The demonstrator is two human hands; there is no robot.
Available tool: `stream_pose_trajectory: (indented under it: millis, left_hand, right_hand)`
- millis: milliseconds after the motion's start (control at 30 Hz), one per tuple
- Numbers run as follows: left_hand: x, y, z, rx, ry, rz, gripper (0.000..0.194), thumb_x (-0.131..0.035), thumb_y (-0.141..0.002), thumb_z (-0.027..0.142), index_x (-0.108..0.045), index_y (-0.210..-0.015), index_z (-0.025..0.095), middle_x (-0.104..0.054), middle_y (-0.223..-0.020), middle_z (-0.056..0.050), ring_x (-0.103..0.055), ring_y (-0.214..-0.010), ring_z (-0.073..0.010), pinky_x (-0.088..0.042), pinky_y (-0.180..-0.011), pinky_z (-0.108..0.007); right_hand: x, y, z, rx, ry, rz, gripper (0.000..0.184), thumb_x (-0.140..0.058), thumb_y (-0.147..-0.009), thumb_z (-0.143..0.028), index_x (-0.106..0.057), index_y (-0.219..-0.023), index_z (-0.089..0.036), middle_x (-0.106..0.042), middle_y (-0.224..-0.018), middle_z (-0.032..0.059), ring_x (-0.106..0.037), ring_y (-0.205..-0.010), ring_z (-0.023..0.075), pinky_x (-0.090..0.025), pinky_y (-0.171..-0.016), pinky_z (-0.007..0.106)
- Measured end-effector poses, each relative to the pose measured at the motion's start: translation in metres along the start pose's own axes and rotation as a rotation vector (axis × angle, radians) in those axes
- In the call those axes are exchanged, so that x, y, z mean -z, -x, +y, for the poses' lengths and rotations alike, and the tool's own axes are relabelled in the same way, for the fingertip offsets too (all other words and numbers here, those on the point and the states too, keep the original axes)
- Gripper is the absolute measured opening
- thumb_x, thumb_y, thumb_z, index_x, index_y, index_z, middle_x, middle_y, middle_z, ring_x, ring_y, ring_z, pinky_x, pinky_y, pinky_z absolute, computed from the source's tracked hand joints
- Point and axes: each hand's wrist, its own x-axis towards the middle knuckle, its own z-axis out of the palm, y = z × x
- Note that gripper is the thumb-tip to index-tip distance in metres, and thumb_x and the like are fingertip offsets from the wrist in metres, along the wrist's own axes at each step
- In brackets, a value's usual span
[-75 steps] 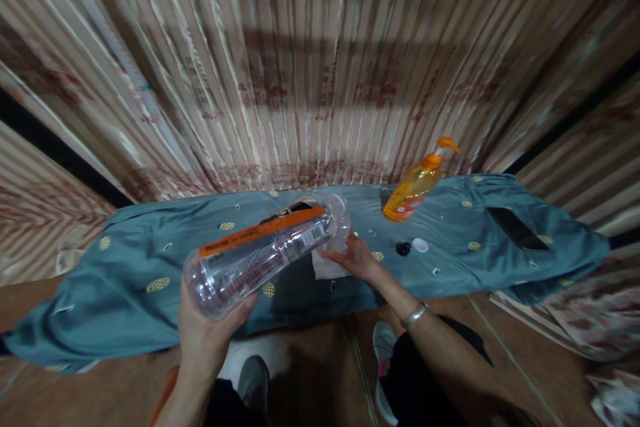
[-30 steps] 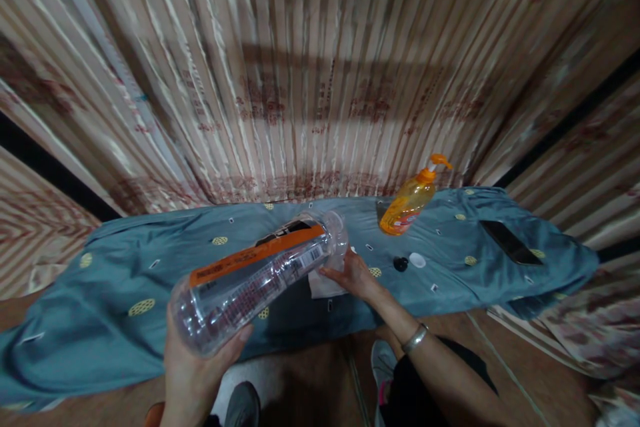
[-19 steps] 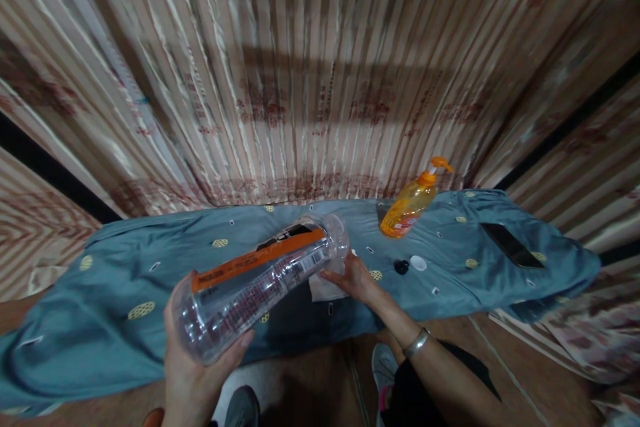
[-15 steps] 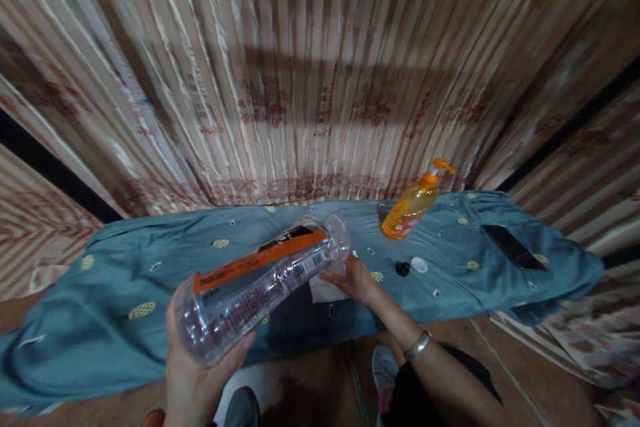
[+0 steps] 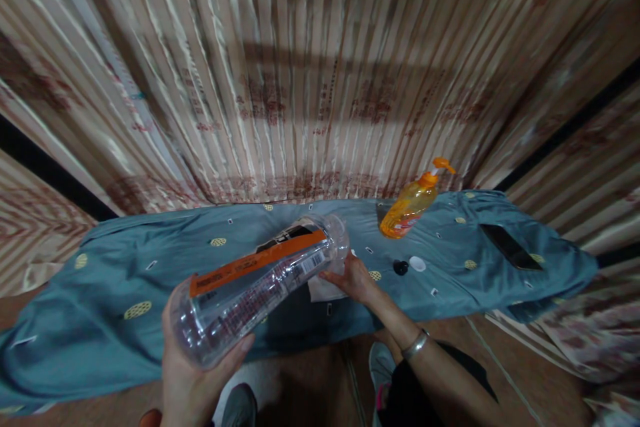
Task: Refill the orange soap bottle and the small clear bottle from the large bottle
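A large clear plastic bottle with an orange and dark label lies slanted across the middle of the view, its near end lower left. My left hand is wrapped round that near end. At the far end, my right hand grips the bottle from the right, its fingers partly hidden behind the plastic. Beneath the right hand a white piece shows on the cloth, mostly covered. The bottle looks see-through and holds no visible liquid.
A pump bottle of orange liquid stands on the blue-green cloth. In front of it are a small black piece and a white disc. A dark phone lies at the right. Pleated curtains hang behind.
The view has shifted very slightly. Both hands keep their hold on the plastic bottle, which stays at nearly the same slant.
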Motion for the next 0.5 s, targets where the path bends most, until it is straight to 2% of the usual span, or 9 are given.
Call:
stream_pose_trajectory:
  millis: [267,500]
  left_hand:
    - [0.0016,0.0004,-0.0023,-0.035,-0.006,-0.005,0.096,-0.092,-0.057,0.052,-0.051,-0.140,0.026,-0.051,-0.149,-0.016,-0.047,-0.141,-0.0417,-0.032,-0.121,-0.063]
    - [0.0025,0.0007,-0.0051,-0.045,-0.048,-0.006,0.097,-0.090,-0.058,0.055,-0.051,-0.142,0.025,-0.054,-0.146,-0.014,-0.052,-0.137,-0.0394,-0.037,-0.118,-0.061]
  right_hand:
    - [0.0044,-0.0009,-0.0056,0.007,-0.025,-0.023,0.045,-0.081,-0.076,-0.026,-0.064,-0.118,-0.021,-0.075,-0.123,0.0124,-0.073,-0.115,0.0370,-0.060,-0.099,0.054]
    - [0.0020,-0.0003,-0.0044,-0.007,-0.008,0.014,0.050,-0.084,-0.073,-0.025,-0.065,-0.120,-0.020,-0.077,-0.118,0.0101,-0.075,-0.109,0.0353,-0.063,-0.093,0.049]
